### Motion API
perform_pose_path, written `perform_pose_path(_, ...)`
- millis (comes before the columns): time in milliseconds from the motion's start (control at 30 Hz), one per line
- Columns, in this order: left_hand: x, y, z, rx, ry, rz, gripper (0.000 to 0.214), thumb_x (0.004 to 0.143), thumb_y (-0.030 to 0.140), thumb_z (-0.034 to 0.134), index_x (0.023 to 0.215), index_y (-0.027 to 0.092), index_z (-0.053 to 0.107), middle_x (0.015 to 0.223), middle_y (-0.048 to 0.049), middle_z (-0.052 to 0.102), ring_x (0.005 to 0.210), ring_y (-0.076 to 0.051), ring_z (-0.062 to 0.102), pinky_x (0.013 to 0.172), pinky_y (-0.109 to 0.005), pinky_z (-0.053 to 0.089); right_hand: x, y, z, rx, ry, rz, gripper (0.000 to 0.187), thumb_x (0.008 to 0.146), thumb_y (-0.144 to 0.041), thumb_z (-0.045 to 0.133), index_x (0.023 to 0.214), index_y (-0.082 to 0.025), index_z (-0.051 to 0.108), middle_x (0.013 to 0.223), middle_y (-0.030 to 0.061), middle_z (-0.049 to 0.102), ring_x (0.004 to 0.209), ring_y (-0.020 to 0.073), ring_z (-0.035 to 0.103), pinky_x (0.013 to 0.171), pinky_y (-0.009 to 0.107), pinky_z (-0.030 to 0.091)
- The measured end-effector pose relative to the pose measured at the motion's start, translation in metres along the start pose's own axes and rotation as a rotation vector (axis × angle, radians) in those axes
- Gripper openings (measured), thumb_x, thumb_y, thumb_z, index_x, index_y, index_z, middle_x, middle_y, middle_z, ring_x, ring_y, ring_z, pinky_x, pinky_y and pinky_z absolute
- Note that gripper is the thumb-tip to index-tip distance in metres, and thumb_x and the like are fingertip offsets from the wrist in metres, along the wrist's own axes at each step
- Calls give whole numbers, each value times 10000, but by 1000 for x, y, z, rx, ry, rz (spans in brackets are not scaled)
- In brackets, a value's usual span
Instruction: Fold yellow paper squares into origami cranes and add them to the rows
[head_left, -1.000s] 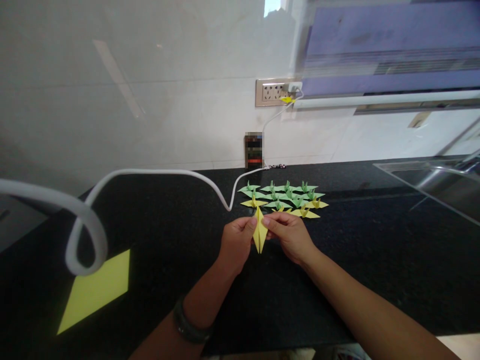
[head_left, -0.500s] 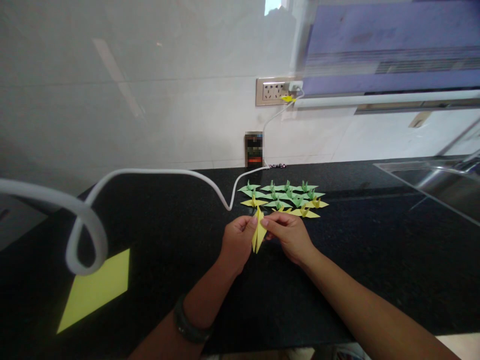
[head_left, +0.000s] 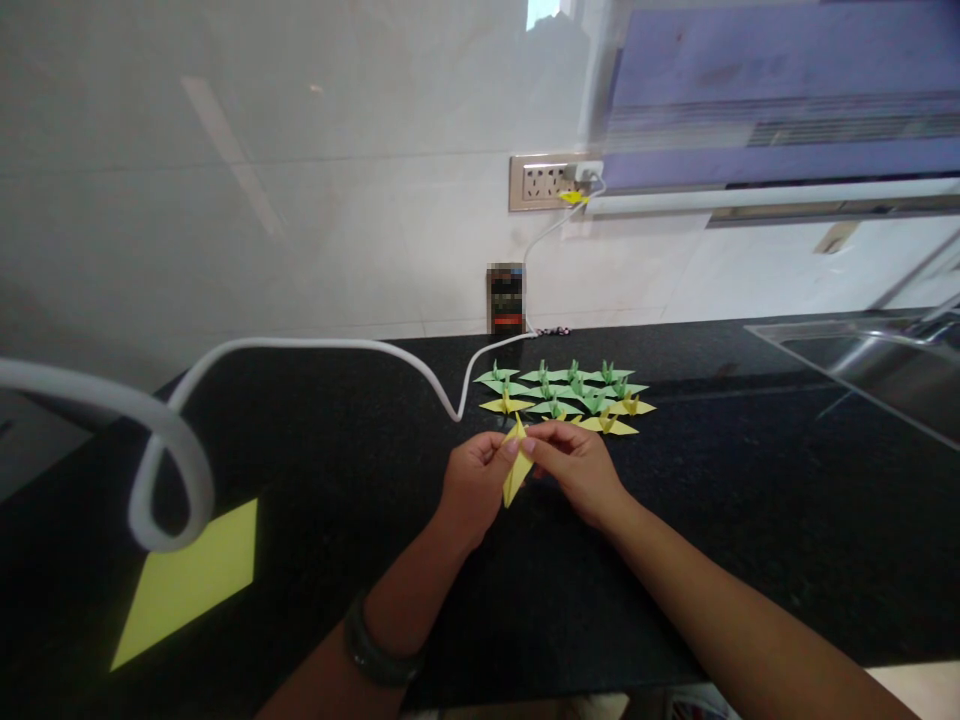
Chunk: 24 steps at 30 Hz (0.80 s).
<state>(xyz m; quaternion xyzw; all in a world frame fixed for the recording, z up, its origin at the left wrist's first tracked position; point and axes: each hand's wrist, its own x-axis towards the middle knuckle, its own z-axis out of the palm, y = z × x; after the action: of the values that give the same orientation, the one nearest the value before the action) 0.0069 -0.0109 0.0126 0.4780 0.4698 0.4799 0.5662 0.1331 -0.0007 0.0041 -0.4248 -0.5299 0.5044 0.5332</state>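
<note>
A folded piece of yellow origami paper (head_left: 516, 478), narrow and diamond-shaped, is held upright above the dark counter between both hands. My left hand (head_left: 472, 482) pinches its left side, thumb on the front face. From the right, my right hand (head_left: 576, 468) grips the other edge with thumb and fingers. Just beyond my hands stand several green paper cranes (head_left: 553, 390) in rows, with a few yellow paper cranes (head_left: 609, 424) at the near side. My hands partly hide the nearest ones.
A flat yellow paper sheet (head_left: 196, 575) lies at left, partly behind a looping white cable (head_left: 315, 344). The cable runs to a wall socket (head_left: 541, 183). A small dark pixelated object (head_left: 506, 300) leans on the wall. The sink (head_left: 885, 365) is set into the counter at right.
The two lower points of the folded yellow paper, split by a gap before, now look like one smooth face. Both hands stay in nearly the same place.
</note>
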Motion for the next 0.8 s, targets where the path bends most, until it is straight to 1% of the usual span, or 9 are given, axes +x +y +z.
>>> perform_pose_path(100, 1, -2, -1, 80, -45, 23, 266, 698, 402, 530, 705, 136, 542, 530, 20, 533, 440, -75, 447, 420, -189, 316, 2, -3, -3, -12, -23, -32, 262, 651, -307, 612, 868, -159, 606, 652, 7, 562, 531, 86, 476, 481, 222, 402)
perform_pose_path(200, 3, -6, -3, 209, -92, 66, 285, 708, 419, 505, 695, 137, 548, 540, 17, 527, 455, -75, 438, 419, -188, 296, 3, -7, -7, -53, -44, -74, 272, 667, -291, 589, 910, -170, 600, 640, -10, 524, 528, 79, 461, 489, 223, 393)
perform_pose_path(333, 4, -10, -4, 313, -103, 100, 304, 728, 441, 461, 699, 147, 536, 547, 18, 521, 462, -82, 435, 418, -193, 279, 5, -10, -12, -104, -103, -65, 228, 692, -278, 563, 886, -161, 592, 628, -15, 502, 507, 72, 438, 466, 213, 374)
perform_pose_path(533, 4, -11, -5, 396, -104, 124, 321, 743, 452, 422, 716, 154, 537, 547, 22, 510, 470, -86, 426, 431, -201, 278, 6, -11, -14, -73, -160, -33, 196, 701, -247, 555, 879, -166, 566, 659, -14, 504, 513, 69, 442, 477, 210, 376)
perform_pose_path(667, 3, -12, -5, 409, -114, 134, 324, 756, 447, 400, 715, 155, 534, 540, 24, 495, 472, -87, 416, 436, -204, 271, 6, -11, -14, -53, -168, -32, 190, 688, -233, 564, 867, -169, 561, 672, -17, 507, 529, 72, 447, 494, 213, 385)
perform_pose_path(800, 3, -12, -6, 412, -121, 157, 317, 758, 440, 403, 705, 158, 537, 552, 21, 496, 491, -92, 419, 448, -205, 272, 6, -9, -14, -79, -144, -35, 165, 691, -247, 559, 835, -168, 553, 661, -21, 504, 512, 68, 438, 487, 212, 386)
